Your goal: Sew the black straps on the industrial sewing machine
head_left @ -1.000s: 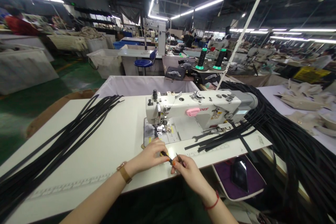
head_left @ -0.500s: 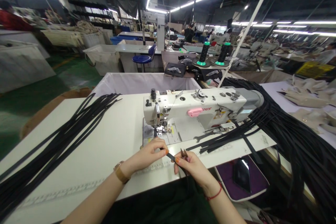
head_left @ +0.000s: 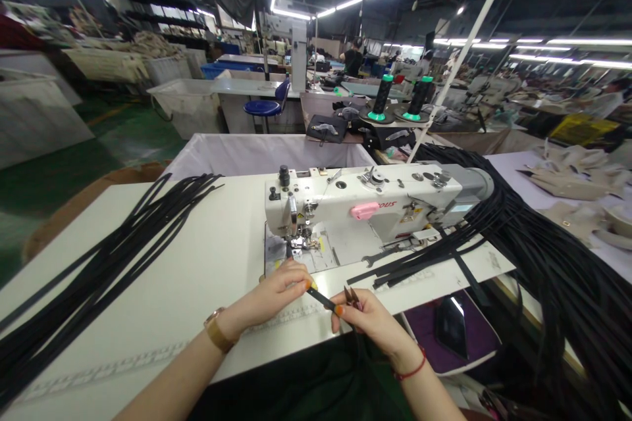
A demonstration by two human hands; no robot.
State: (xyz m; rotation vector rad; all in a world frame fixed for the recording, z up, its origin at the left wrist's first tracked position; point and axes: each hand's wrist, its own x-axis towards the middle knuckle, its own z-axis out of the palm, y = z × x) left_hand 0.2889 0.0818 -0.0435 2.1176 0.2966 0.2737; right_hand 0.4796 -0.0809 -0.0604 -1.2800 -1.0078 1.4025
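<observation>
From my head, the one view looks forward and steeply down. My bare left hand (head_left: 280,287) and bare right hand (head_left: 370,317) appear close, the white metal sewing machine (head_left: 328,200) just beyond.

Your left wrist (head_left: 231,323): watch (head_left: 217,334), wide flat gold-brown band, small metallic case, dial not readable from here. Your right wrist (head_left: 402,350): thin red cord-like bracelet (head_left: 413,373). Orange nail polish (head_left: 338,310) on both your thumbs. Forearms bare. Near side, your lap: dark green cloth (head_left: 296,381), loosely folded.
</observation>
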